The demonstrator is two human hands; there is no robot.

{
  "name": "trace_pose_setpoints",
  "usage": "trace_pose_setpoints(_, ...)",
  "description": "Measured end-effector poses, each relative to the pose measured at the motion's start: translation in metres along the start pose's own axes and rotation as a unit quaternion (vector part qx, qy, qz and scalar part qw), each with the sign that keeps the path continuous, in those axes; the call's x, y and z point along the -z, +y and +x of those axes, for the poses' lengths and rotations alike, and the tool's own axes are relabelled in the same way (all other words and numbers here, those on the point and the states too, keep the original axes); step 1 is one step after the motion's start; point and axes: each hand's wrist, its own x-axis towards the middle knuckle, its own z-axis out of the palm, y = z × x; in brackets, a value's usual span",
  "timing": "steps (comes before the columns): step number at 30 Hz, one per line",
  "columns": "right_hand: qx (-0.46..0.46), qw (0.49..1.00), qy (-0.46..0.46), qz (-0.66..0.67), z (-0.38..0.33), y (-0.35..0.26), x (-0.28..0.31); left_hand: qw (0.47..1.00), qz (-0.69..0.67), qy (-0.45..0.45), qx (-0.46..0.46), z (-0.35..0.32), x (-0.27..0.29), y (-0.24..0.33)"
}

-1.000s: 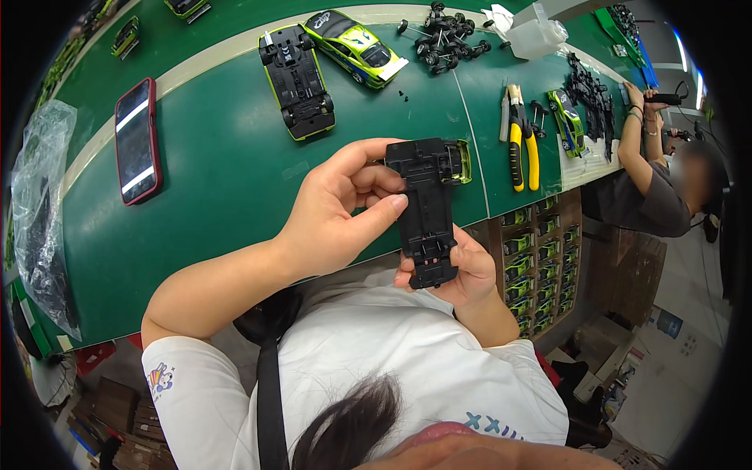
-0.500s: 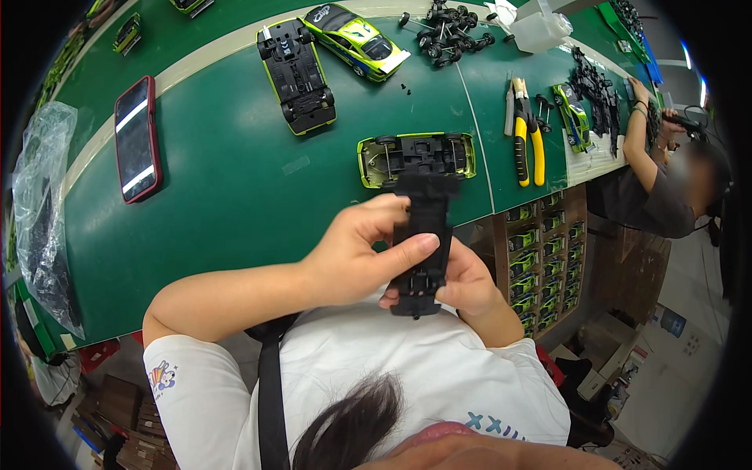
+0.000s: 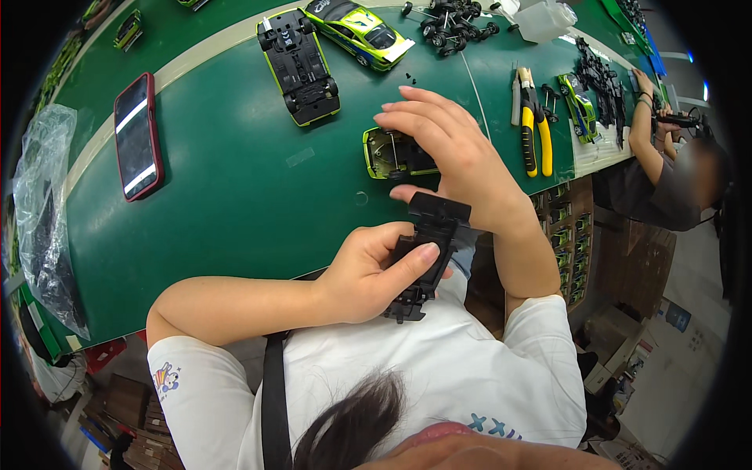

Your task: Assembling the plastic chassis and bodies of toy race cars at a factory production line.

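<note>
In my left hand (image 3: 364, 270) is a black plastic toy car chassis (image 3: 439, 223), held close in front of my body with the thumb across its face. My right hand (image 3: 470, 160) reaches over an upturned yellow-green toy car body (image 3: 378, 160), fingers stretched and apart, with nothing visible in it. The hand hides the right part of that body. Farther off lie an upturned toy car (image 3: 298, 66) with its black underside showing and, beside it, an upright green toy car (image 3: 356, 33). Two tiny black pieces (image 3: 411, 78) rest near them.
A red-edged phone (image 3: 135, 137) and a clear plastic bag (image 3: 47, 204) lie at the left. Yellow-handled pliers (image 3: 536, 129), a small green car (image 3: 578, 108), black chassis parts (image 3: 601, 86) and a heap of wheel axles (image 3: 453, 27) are at the right. A co-worker (image 3: 666, 176) sits at far right.
My right hand has let go of the chassis and moved up and forward over the upturned car body. The chassis stays in my left hand, now tilted and slightly lower.
</note>
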Motion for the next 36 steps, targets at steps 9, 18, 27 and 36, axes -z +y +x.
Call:
trace_pose_setpoints(9, -0.024, 0.969, 0.118, 0.214, -0.02, 0.015, 0.051, 0.99, -0.056, 0.031, 0.125, 0.009, 0.009, 0.014)
trace_pose_setpoints(18, 0.053, 0.969, -0.149, 0.192, -0.029, 0.005, 0.05, 0.976, 0.009, -0.014, 0.218, 0.023, 0.017, 0.023)
trace_pose_setpoints(27, 0.051, 0.977, -0.141, 0.151, -0.033, 0.001, 0.043, 0.973, 0.016, -0.016, 0.228, 0.023, 0.017, 0.029)
trace_pose_setpoints(36, 0.073, 0.976, -0.122, 0.162, -0.034, 0.003, 0.038, 0.976, 0.029, -0.016, 0.215, 0.023, 0.019, 0.027)
